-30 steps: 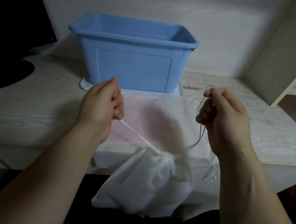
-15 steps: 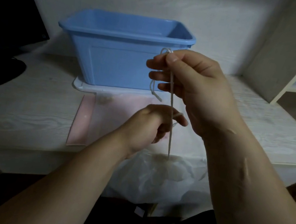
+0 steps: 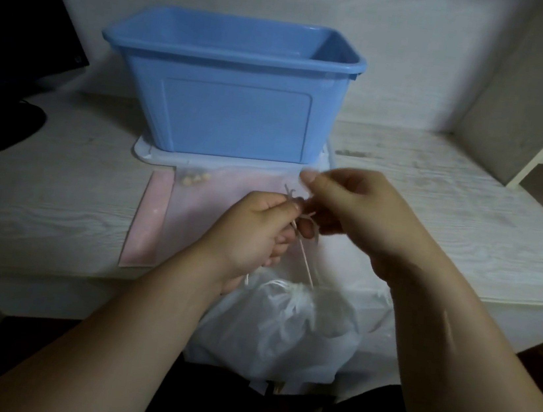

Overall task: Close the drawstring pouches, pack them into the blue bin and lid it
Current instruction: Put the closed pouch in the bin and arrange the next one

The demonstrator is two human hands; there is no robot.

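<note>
Just below both hands, a white pouch (image 3: 286, 322) sits in front of the counter (image 3: 58, 184) edge, its neck gathered. Its drawstring (image 3: 305, 265) runs up to the left hand (image 3: 252, 234) and right hand (image 3: 356, 210), which touch and both pinch it with curled fingers. Beneath them lies a pink sheet (image 3: 150, 221). Beyond them the blue bin (image 3: 234, 111) stands open on its lid (image 3: 152, 155).

No readable text, label, brand, number or sign anywhere in view.

Dim, flat indoor light, soft overall focus, wide-angle bending at the edges, and dark lower corners.
</note>
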